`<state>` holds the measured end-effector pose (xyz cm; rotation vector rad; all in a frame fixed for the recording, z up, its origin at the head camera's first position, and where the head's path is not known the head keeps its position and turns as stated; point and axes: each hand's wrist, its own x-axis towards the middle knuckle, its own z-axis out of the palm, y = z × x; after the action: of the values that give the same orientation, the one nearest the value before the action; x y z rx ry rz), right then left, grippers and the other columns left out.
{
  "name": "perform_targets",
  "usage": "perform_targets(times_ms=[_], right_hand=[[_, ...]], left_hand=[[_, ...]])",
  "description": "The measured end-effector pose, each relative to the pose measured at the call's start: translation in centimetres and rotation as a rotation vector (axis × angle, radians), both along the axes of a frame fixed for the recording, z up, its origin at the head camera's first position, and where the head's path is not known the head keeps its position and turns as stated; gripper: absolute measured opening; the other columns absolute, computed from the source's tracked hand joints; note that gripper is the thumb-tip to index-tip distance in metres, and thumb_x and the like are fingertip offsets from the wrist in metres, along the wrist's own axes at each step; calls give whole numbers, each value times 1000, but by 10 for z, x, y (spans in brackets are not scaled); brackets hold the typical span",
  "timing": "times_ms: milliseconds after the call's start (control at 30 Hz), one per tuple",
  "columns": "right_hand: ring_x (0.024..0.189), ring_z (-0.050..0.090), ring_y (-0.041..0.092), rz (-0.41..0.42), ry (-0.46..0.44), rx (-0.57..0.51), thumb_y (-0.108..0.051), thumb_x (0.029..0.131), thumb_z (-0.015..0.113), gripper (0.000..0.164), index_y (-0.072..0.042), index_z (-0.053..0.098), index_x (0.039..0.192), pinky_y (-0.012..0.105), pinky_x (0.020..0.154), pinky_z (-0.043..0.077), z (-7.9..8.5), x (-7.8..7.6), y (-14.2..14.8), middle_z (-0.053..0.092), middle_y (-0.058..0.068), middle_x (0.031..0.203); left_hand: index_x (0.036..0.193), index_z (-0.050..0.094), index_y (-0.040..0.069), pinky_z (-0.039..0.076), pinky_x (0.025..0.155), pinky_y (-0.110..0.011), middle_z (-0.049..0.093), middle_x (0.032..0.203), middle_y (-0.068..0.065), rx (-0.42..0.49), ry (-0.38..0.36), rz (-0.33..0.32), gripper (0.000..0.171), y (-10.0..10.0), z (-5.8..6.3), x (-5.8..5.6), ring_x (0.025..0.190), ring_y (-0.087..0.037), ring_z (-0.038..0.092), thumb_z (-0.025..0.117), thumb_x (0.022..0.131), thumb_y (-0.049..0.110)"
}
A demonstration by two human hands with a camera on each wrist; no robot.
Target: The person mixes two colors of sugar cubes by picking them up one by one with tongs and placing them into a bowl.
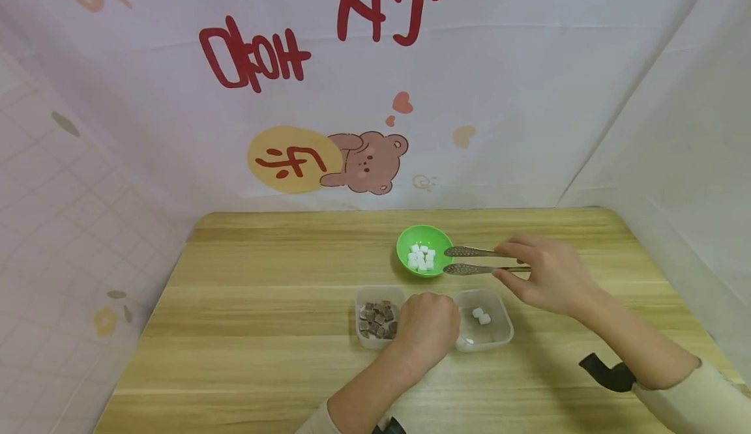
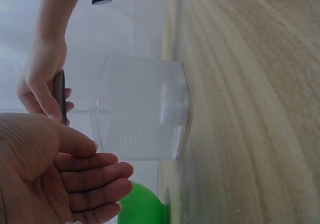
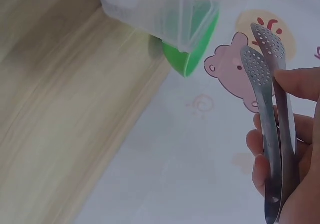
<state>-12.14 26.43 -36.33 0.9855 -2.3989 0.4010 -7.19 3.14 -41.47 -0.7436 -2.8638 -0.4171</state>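
A: Condition of the right hand?
B: The right hand (image 1: 548, 277) grips silver metal tongs with perforated tips (image 1: 469, 251). The tongs' two arms stand apart, tips at the right rim of a round green bowl (image 1: 422, 234); contact with the rim cannot be determined. Small white cubes (image 1: 421, 258) lie clustered inside the bowl.

A: And the left?
B: The left hand (image 1: 428, 326) is relaxed, fingers loosely bent, clasping nothing. It hovers between a translucent square plastic tub (image 1: 359, 320) of brown cubes (image 1: 375, 318) and a clear square plastic box (image 1: 495, 331) on the right.

A: Contents of that box?
B: Two white blocks (image 1: 484, 318), side by side near its middle.

A: Supporting surface?
B: A light wood-grain table (image 1: 246, 356). The bowl stands behind both containers.
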Motion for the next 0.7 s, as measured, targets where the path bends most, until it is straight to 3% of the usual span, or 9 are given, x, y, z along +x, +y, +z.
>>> perform_targets(times_ms=[233, 467, 600, 700], right_hand=[[67, 69, 14, 14, 1, 55, -30, 79, 79, 26, -12, 79, 98, 29, 50, 49, 10, 15, 10, 74, -3, 94], [67, 68, 12, 67, 21, 123, -44, 96, 61, 35, -13, 78, 95, 27, 50, 50, 18, 26, 19, 73, -5, 89], [63, 61, 3, 82, 12, 179, -33, 83, 75, 20, -15, 77, 92, 20, 47, 43, 23, 31, 20, 70, -9, 87], [60, 52, -4, 66, 3, 235, -26, 67, 83, 25, -18, 76, 90, 16, 45, 37, 27, 35, 17, 68, -13, 86]], left_hand=[[53, 53, 17, 37, 43, -28, 50, 51, 4, 14, 14, 4, 42, 0, 0, 1, 46, -12, 49, 70, 91, 12], [55, 55, 16, 39, 45, -29, 52, 52, 4, 33, 13, 10, 40, 0, 1, 3, 47, -13, 51, 70, 92, 14], [55, 55, 16, 39, 45, -29, 53, 52, 4, 40, 7, 12, 40, 0, 2, 3, 48, -14, 52, 70, 91, 13], [54, 55, 16, 39, 45, -29, 53, 52, 4, 34, 9, 12, 40, 0, 2, 3, 48, -14, 52, 70, 91, 12]])
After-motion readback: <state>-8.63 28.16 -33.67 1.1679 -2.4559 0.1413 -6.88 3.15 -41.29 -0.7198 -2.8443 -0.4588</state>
